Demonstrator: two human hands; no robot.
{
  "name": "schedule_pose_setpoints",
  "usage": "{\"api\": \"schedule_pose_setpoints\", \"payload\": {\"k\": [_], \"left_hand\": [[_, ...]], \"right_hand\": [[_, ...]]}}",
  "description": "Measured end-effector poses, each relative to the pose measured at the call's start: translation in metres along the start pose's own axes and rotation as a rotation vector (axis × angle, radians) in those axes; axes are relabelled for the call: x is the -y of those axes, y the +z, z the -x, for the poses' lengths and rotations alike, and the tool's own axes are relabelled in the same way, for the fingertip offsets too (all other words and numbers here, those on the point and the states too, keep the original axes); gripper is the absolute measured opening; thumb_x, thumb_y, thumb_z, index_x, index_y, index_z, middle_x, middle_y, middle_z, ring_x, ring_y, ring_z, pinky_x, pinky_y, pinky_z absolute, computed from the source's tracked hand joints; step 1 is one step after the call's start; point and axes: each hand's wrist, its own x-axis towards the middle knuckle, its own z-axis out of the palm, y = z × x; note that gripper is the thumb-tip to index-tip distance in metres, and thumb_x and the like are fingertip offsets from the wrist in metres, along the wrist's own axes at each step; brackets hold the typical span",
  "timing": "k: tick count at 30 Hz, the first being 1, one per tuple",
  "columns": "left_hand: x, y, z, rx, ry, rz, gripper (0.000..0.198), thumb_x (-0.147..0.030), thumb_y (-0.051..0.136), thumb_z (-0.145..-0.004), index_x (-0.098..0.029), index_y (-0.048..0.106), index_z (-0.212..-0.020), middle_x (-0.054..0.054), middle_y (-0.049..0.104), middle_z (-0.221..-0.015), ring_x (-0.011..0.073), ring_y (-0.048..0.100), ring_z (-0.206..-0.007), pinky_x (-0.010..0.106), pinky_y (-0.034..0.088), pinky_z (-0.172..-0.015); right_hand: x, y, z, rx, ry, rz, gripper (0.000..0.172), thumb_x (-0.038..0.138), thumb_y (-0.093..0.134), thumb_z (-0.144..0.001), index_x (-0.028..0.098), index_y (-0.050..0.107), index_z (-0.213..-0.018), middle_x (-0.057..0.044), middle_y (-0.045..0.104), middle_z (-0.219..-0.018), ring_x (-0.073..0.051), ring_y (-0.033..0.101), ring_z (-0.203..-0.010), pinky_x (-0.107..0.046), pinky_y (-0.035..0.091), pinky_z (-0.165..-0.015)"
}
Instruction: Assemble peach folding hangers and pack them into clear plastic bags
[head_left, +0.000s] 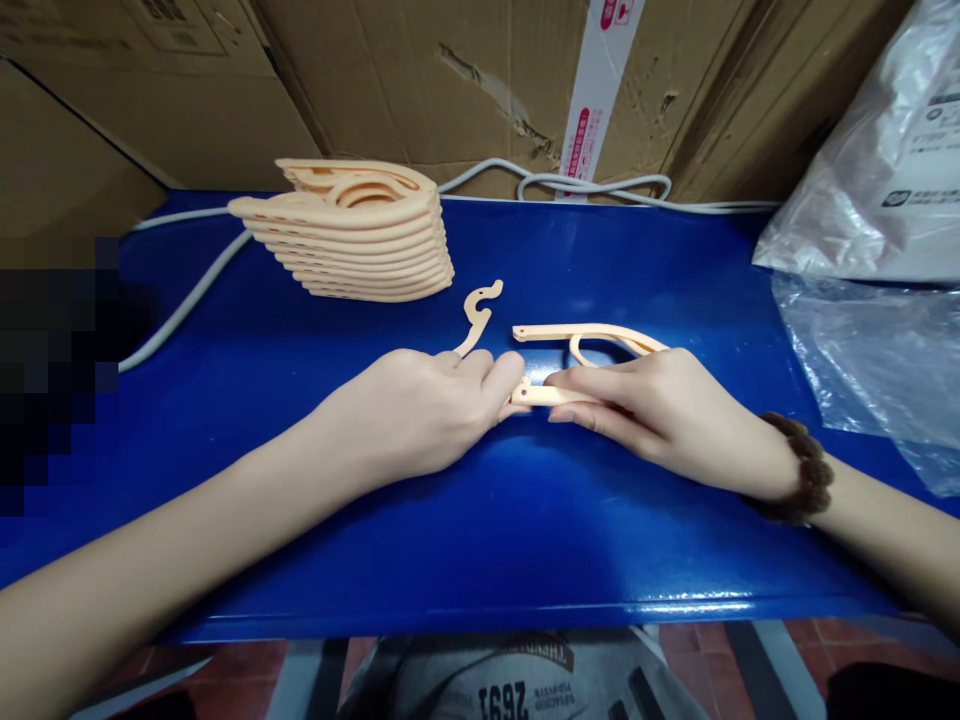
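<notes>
My left hand (442, 405) is closed around a peach plastic hook piece (475, 318) of a folding clothes hanger; its curved tip sticks up above my fingers. My right hand (656, 405) pinches a peach hanger arm (553, 396) between thumb and fingers. The arm's end, which has a small hole, meets the piece at my left fingertips; whether they are joined is hidden. Another peach arm with a loop (577, 332) extends left from behind my right hand. A stack of matching folded hangers (360, 245) sits at the back left.
The work takes place over a shiny blue tabletop (480, 530). White cable (187, 300) runs along the back and left. Cardboard boxes (420, 90) stand behind. Clear plastic bags (862, 210) lie at the right, and a dark bracelet (799, 470) is on my right wrist.
</notes>
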Motion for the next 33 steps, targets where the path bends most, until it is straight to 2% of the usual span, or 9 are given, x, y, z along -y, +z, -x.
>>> {"api": "schedule_pose_setpoints", "payload": {"k": [9, 14, 19, 23, 28, 33], "left_hand": [[0.0015, 0.0023, 0.0004, -0.024, -0.006, 0.085, 0.037, -0.024, 0.029, -0.107, -0.015, 0.054, -0.082, -0.001, 0.054, -0.053, 0.0166, 0.052, -0.038, 0.026, 0.027, -0.035], [0.0006, 0.0037, 0.001, -0.034, 0.014, 0.029, 0.034, -0.021, 0.032, -0.105, -0.016, 0.054, -0.08, 0.001, 0.054, -0.055, 0.0185, 0.056, -0.04, 0.028, 0.029, -0.036], [-0.0006, 0.0009, 0.002, 0.003, 0.025, -0.06, 0.027, -0.016, 0.041, -0.1, -0.017, 0.052, -0.076, 0.002, 0.054, -0.057, 0.0199, 0.06, -0.045, 0.028, 0.031, -0.038], [-0.0019, 0.0001, 0.0022, -0.014, 0.032, -0.097, 0.025, -0.021, 0.045, -0.1, -0.018, 0.051, -0.076, 0.001, 0.054, -0.058, 0.0194, 0.06, -0.046, 0.028, 0.032, -0.039], [-0.0022, 0.001, 0.0015, -0.069, 0.035, -0.145, 0.025, -0.028, 0.048, -0.1, -0.019, 0.05, -0.076, 0.0, 0.054, -0.058, 0.0185, 0.058, -0.047, 0.029, 0.033, -0.041], [-0.0001, 0.0019, 0.0009, -0.097, 0.042, -0.11, 0.025, -0.027, 0.046, -0.099, -0.02, 0.05, -0.075, 0.0, 0.054, -0.059, 0.0178, 0.059, -0.05, 0.029, 0.032, -0.043]], "right_hand": [[0.0019, 0.0006, 0.0031, -0.061, -0.016, 0.115, 0.026, 0.034, 0.048, -0.105, 0.021, 0.069, -0.114, 0.0, 0.077, -0.087, -0.014, 0.071, -0.07, -0.026, 0.036, -0.057], [0.0007, 0.0013, 0.002, -0.055, -0.017, 0.083, 0.029, 0.035, 0.047, -0.105, 0.02, 0.07, -0.113, -0.001, 0.077, -0.084, -0.014, 0.068, -0.066, -0.026, 0.036, -0.057], [-0.0005, -0.0008, -0.0011, -0.004, 0.007, -0.061, 0.031, 0.038, 0.047, -0.105, 0.019, 0.072, -0.11, 0.001, 0.072, -0.075, -0.011, 0.061, -0.06, -0.025, 0.037, -0.061], [-0.0014, -0.0017, -0.0019, 0.057, 0.048, -0.147, 0.032, 0.039, 0.047, -0.105, 0.019, 0.072, -0.108, 0.002, 0.07, -0.075, -0.01, 0.057, -0.058, -0.024, 0.038, -0.062], [-0.0034, -0.0001, -0.0018, 0.073, 0.054, -0.108, 0.037, 0.043, 0.043, -0.105, 0.02, 0.072, -0.105, 0.0, 0.071, -0.076, -0.012, 0.057, -0.061, -0.026, 0.037, -0.064], [-0.004, 0.0017, -0.0005, 0.05, 0.026, 0.007, 0.04, 0.042, 0.038, -0.107, 0.022, 0.072, -0.112, -0.001, 0.074, -0.077, -0.015, 0.059, -0.062, -0.028, 0.035, -0.063]]}}
